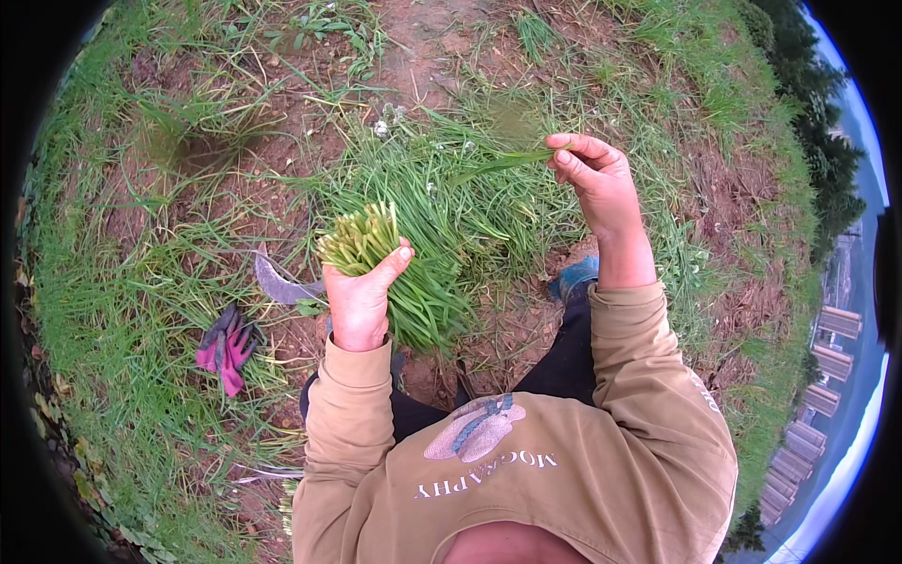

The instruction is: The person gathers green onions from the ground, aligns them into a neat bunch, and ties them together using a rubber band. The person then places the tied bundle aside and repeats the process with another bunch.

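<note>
My left hand [361, 296] is closed around a thick bunch of garlic chives or similar green stalks [359, 240]. The pale cut ends stick up above the thumb, and the long leaves [430, 296] hang down to the right. Raised at the upper right, my right hand [595, 173] pinches a few thin green blades [504, 163] between thumb and fingertips. A loose heap of cut green leaves [402, 187] lies on the ground beyond the bunch. Just left of my left hand rests the curved metal blade of a sickle [278, 278]; its handle is hidden.
A pair of pink and dark work gloves [227, 349] lies on the grass to the left. My blue-covered foot [574, 275] stands on reddish soil [518, 310]. Grass and weeds [120, 338] surround me. Trees [810, 127] and tall buildings [835, 359] show far off at the right rim.
</note>
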{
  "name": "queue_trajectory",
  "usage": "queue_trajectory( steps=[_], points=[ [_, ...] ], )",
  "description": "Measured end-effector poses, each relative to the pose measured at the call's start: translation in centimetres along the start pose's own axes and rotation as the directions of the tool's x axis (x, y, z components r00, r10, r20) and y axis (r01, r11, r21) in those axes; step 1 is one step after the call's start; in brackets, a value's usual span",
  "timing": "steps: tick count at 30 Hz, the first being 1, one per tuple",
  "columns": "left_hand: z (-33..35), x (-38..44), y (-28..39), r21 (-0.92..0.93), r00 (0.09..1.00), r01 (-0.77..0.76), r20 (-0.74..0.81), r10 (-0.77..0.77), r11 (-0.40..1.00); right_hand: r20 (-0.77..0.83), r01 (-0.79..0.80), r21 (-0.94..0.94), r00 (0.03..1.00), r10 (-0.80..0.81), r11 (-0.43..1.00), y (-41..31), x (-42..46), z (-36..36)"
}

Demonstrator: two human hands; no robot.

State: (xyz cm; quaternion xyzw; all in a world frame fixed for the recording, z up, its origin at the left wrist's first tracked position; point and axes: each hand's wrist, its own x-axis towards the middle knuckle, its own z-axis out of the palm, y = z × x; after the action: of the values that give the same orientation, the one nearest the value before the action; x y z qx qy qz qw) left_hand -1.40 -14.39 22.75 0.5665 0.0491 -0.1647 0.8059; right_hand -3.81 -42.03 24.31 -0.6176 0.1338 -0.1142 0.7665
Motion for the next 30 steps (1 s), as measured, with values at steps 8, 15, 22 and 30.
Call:
queue_trajectory(
  steps=[8, 15, 22, 30],
  points=[
    [0.8, -0.8, -0.7, 0.048, 0.992, -0.020, 0.124, 0.014, 0.999, 0.342, 0.171, -0.358, 0.939, -0.042, 0.918, -0.4, -2.0, 3.7],
    [1.9, -1.4, -1.7, 0.041, 0.981, 0.010, 0.193, -0.018, 0.999, 0.381, 0.102, -0.288, 0.925, 0.016, 0.952, 0.7, -4.5, 7.8],
    [1.8, -1.5, -2.0, 0.055, 0.978, 0.013, 0.205, -0.024, 0.998, 0.359, 0.088, -0.281, 0.933, 0.020, 0.956, 0.5, -4.6, 7.8],
    [1.8, -1.9, -2.1, 0.034, 0.956, 0.035, 0.290, -0.043, 0.999, 0.409, 0.118, -0.298, 0.912, 0.016, 0.947, 0.1, -5.1, 7.6]
  ],
)
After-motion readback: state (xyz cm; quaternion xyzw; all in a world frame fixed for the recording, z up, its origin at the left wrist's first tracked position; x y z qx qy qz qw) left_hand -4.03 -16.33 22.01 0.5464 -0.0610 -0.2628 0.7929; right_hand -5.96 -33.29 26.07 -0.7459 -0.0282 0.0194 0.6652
